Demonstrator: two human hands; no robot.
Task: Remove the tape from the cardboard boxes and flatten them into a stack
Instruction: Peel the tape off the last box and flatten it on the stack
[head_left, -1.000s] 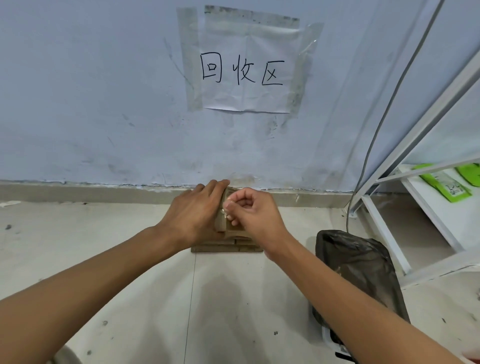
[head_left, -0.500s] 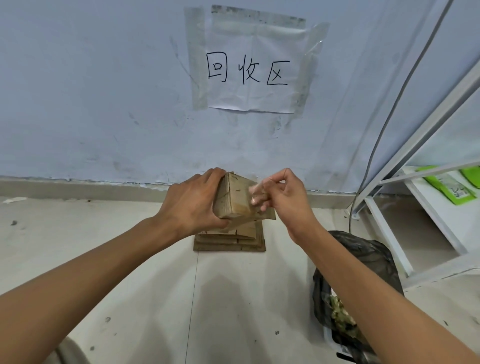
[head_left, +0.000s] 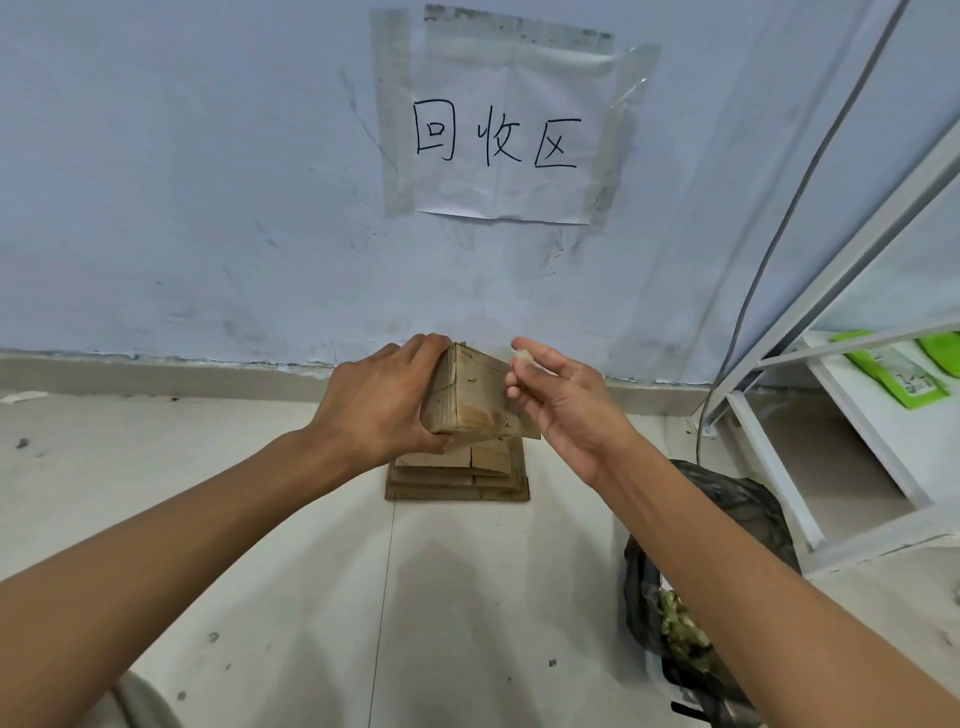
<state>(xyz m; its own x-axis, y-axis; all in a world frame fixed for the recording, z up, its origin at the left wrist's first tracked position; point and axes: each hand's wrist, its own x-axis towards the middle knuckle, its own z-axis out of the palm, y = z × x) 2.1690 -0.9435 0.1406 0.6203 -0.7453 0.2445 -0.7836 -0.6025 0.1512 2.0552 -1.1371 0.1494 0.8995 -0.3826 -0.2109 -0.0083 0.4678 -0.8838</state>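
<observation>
My left hand (head_left: 382, 402) grips a small brown cardboard box (head_left: 470, 397) from its left side and holds it tilted above the floor. Just right of the box, my right hand (head_left: 563, 400) pinches a small clear piece of tape (head_left: 521, 357) between thumb and fingertips. Below the held box, a stack of flattened cardboard boxes (head_left: 457, 478) lies on the pale floor close to the wall.
A bin lined with a black bag (head_left: 727, 566), holding scraps, stands at the lower right under my right forearm. A white metal rack (head_left: 831, 415) with green packets (head_left: 893, 371) fills the right side. A paper sign (head_left: 504, 140) is taped to the wall.
My left hand lifted the box off the stack. My right hand pulled tape away from the box toward the right and now holds it beside the box.
</observation>
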